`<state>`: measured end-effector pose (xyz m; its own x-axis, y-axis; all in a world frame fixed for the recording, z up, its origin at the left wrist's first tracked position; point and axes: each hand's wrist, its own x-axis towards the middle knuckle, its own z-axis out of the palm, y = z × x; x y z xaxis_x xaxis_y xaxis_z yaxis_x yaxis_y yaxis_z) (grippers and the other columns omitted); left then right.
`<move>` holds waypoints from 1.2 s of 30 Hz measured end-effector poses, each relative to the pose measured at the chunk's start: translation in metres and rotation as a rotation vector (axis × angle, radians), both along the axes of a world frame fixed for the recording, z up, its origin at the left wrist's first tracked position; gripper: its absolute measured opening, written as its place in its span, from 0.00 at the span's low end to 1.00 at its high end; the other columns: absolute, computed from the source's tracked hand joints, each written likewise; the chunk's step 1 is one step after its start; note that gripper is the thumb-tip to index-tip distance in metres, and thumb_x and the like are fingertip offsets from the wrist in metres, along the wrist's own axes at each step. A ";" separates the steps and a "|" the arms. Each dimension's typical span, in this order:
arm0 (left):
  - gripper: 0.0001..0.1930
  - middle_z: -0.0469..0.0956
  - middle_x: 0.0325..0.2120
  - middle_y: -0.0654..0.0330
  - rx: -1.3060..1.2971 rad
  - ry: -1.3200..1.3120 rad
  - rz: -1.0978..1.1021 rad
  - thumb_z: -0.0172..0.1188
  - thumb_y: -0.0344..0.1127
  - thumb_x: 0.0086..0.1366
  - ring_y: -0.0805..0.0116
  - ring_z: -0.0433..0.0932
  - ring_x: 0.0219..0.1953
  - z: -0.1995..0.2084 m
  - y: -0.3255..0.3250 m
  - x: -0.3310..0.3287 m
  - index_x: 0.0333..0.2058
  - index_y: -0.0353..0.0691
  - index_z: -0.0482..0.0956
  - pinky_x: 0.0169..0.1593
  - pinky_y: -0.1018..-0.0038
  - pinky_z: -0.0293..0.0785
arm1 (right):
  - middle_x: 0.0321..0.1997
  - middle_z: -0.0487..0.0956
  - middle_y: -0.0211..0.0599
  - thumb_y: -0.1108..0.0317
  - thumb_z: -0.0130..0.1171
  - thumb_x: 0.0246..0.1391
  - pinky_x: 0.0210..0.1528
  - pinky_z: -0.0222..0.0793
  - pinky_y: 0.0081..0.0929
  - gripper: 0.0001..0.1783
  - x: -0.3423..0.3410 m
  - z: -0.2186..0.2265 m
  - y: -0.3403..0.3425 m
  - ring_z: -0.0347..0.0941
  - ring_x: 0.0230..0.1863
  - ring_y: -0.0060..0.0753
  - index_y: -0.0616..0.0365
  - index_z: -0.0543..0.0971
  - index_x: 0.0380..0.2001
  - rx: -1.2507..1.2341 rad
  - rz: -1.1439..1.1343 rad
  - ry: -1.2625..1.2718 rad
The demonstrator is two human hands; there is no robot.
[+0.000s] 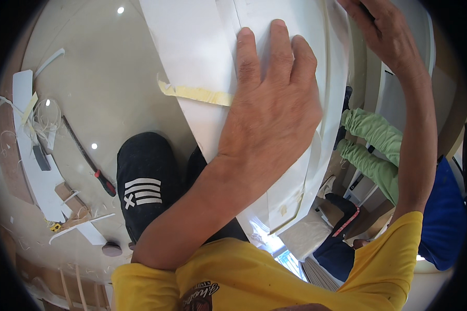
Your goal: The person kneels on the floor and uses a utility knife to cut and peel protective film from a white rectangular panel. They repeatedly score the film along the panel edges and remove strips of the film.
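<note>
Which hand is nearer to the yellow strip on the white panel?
Left. The left hand rests on the white panel at the right end of the yellow strip; the right hand is farther, at the upper right.

Yellow short-sleeved shirt (244,269), dark print (197,299) in front, black trousers (142,155) (white stripes (146,183) and small cross (129,201))

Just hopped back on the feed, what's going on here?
A person in a yellow shirt has the left hand resting, fingers spread, on a white panel, beside a yellowish strip. The right hand is at the upper right; its fingertips run out of view, so its grip is unclear. A screwdriver and white offcuts lie on the floor at left. Someone in green trousers is nearby.
</note>
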<state>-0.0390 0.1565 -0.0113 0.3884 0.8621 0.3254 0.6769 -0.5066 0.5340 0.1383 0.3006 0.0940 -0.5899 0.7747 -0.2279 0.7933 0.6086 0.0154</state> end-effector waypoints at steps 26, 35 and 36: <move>0.15 0.78 0.55 0.60 0.073 0.164 -0.412 0.60 0.32 0.67 0.56 0.73 0.62 0.013 -0.007 -0.008 0.52 0.40 0.82 0.69 0.53 0.64 | 0.32 0.81 0.33 0.62 0.55 0.73 0.33 0.72 0.23 0.14 0.035 0.045 -0.291 0.75 0.29 0.20 0.62 0.77 0.48 -0.223 -1.385 0.484; 0.20 0.76 0.56 0.53 -0.082 0.268 -0.076 0.63 0.44 0.67 0.45 0.67 0.66 0.047 0.007 -0.006 0.52 0.37 0.82 0.68 0.43 0.60 | 0.40 0.82 0.49 0.68 0.61 0.65 0.44 0.76 0.37 0.11 0.024 0.023 -0.233 0.81 0.38 0.51 0.62 0.82 0.46 0.048 -0.695 0.301; 0.22 0.76 0.56 0.53 -0.098 0.304 -0.025 0.63 0.47 0.67 0.44 0.65 0.67 0.044 0.008 -0.009 0.52 0.37 0.82 0.69 0.40 0.59 | 0.41 0.82 0.49 0.68 0.61 0.65 0.44 0.77 0.38 0.10 0.023 0.022 -0.209 0.81 0.39 0.52 0.61 0.82 0.46 0.059 -0.633 0.261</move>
